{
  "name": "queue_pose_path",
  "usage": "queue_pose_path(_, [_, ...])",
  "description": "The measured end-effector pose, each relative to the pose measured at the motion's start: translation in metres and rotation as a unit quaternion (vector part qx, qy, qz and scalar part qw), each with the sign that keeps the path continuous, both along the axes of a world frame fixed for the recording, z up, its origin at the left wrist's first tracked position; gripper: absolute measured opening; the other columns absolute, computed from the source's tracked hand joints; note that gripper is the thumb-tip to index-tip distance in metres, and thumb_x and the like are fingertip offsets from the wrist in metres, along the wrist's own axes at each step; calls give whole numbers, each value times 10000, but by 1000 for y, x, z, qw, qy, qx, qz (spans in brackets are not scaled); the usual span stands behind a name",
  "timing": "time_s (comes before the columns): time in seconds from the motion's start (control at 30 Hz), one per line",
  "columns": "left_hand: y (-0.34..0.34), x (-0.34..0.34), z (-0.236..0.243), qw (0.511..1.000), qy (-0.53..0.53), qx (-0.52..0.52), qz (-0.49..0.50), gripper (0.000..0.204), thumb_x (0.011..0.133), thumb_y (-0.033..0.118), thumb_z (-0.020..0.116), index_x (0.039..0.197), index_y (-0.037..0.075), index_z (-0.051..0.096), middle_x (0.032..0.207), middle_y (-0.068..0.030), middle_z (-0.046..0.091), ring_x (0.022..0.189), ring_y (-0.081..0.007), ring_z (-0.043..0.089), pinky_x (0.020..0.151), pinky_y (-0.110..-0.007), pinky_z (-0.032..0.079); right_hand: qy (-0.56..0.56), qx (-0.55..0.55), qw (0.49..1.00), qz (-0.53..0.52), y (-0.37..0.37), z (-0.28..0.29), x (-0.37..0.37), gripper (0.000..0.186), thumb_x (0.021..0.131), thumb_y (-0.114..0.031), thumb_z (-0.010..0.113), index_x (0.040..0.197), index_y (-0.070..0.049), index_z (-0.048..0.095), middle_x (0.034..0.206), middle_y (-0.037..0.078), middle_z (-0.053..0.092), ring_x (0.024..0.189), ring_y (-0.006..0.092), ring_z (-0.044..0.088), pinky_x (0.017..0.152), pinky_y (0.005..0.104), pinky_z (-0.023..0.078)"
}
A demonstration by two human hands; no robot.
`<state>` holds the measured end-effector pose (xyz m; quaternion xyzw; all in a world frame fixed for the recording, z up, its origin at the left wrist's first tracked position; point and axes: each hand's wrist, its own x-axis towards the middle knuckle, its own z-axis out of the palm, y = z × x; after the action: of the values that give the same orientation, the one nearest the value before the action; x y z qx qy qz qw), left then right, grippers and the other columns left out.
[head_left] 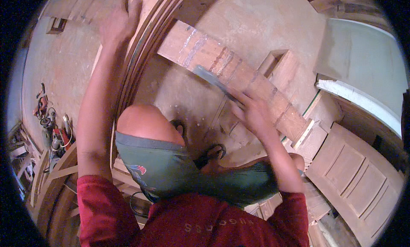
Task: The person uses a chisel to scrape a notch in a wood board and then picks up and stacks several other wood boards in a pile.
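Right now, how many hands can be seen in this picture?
2: the left hand at the curved wooden strips, the right hand holding a flat grey tool near the wooden plank. No others show.

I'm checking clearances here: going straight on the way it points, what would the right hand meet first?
The right hand, holding a grey tool, would probably meet the long wooden plank first, near its left end. Depth is unclear; the tool may be touching it.
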<state>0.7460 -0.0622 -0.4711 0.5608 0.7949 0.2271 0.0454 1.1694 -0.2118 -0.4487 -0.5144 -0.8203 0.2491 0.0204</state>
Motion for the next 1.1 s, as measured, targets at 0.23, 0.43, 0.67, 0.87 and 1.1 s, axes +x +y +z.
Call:
queue_pose_path(0.23, [-1,-1,5,994,101,-41,26,718,1013,622,370,1496,113,524,1331,-250,654,1258,-439,605,1081,-526,441,21,-36,999,-4,2,14,-2,480,881,-221,743,1355,-203,671,1049,149,688,866,375,696,772,473,566])
queue_pose_path(0.43, [4,0,5,997,67,-29,3,669,1027,584,378,1484,119,528,1289,-264,668,1216,-457,620,1046,-538,458,51,45,998,5,29,-18,-57,445,875,-221,740,1318,-203,699,1021,146,702,870,353,703,776,463,571])
queue_pose_path(0.67, [-5,10,18,998,41,-36,42,637,1044,565,364,1474,126,532,1242,-268,683,1168,-466,639,1007,-549,476,2,-32,998,-47,19,9,-42,468,885,-219,725,1351,-226,676,1006,169,697,930,393,691,823,481,559])
queue_pose_path(0.87, [1,12,19,997,25,-63,45,644,1047,572,354,1475,123,526,1269,-274,665,1162,-472,639,1003,-555,481,2,-9,999,-43,39,-1,-61,481,883,-229,725,1361,-230,669,1041,157,704,943,377,697,834,445,570])
queue_pose_path(1.1, [2,2,1,999,-5,-42,19,669,1046,590,331,1480,116,517,1318,-282,638,1200,-479,618,1002,-562,487,-39,-124,974,-188,-51,27,96,431,866,-282,767,1281,-172,726,1200,166,707,1088,375,683,914,467,565])
